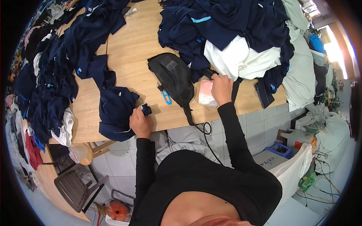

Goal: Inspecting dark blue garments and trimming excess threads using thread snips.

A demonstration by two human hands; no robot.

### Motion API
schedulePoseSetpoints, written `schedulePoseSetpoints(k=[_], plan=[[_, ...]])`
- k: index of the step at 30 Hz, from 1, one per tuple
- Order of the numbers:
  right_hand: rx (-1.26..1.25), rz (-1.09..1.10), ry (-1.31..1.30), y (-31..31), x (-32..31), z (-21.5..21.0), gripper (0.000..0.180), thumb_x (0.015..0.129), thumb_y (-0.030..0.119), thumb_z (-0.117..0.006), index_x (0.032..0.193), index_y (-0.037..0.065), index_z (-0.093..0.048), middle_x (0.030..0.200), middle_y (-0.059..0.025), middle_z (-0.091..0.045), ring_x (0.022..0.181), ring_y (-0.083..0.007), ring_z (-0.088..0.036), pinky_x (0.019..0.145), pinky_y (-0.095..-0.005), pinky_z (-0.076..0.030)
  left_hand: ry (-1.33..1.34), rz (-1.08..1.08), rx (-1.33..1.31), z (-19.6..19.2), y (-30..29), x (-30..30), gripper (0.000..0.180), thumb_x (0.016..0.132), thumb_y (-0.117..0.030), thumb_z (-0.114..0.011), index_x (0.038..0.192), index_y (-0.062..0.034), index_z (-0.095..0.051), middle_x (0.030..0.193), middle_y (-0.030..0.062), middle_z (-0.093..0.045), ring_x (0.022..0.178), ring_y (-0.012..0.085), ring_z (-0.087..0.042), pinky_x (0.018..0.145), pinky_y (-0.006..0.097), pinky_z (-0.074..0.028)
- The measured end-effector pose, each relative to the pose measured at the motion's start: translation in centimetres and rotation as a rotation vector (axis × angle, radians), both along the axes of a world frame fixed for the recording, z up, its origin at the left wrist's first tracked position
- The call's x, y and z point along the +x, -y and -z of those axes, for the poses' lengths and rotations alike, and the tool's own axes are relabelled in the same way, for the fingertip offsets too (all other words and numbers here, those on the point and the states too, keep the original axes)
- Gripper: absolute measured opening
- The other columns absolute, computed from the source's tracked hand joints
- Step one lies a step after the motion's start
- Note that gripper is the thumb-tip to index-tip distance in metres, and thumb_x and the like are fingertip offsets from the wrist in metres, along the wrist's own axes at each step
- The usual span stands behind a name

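Overhead view: person in blk long sleeves at a wooden bench [132, 56]. L hand [140, 122], fingers curled closed, pinches a small dk flap on the R side of a navy garment [117, 109]; garment lies bunched at the bench's near edge, L of centre. R hand [222, 88], fingers bent, is over the R side of a pink-and-white block [206, 92]; a small blk item [209, 72] is by its fingertips. Can't tell which, if either, it grips. Btwn hands: blk mesh pouch [171, 77] w/ blue clip [166, 97] beside it. Far R: big navy heap [226, 24], white cloth [226, 56] on its near side. Far L: second navy heap [88, 35].

Progress, best guess: work on this one pc is under way, prob. early, as it's neither flat nor neatly folded. Many navy pcs lie in heaps; can't tell which heap, if any, is finished.
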State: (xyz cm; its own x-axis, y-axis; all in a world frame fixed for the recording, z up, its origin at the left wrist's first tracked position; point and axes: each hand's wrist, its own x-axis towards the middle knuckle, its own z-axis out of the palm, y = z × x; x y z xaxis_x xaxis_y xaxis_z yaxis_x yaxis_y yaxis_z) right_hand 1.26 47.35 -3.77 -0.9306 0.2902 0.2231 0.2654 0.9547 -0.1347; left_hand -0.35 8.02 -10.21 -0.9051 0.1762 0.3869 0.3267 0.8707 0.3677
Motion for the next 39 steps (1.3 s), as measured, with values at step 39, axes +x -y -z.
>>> schedulePoseSetpoints(k=[39], plan=[[0.559, -0.83, -0.117, -4.3, -16.9, -1.1, 0.009, 0.085, 0.015, -0.071, 0.089, 0.01, -0.078, 0.107, -0.0072, -0.064, 0.112, -0.027, -0.063, 0.083, -0.0386, -0.05, -0.059, 0.021, 0.038, -0.4, 0.0, -0.4, 0.042, 0.081, -0.008, -0.073, 0.123, -0.006, -0.069, 0.099, 0.0105, -0.063, 0.093, 0.032, -0.069, 0.079, 0.044, -0.053]])
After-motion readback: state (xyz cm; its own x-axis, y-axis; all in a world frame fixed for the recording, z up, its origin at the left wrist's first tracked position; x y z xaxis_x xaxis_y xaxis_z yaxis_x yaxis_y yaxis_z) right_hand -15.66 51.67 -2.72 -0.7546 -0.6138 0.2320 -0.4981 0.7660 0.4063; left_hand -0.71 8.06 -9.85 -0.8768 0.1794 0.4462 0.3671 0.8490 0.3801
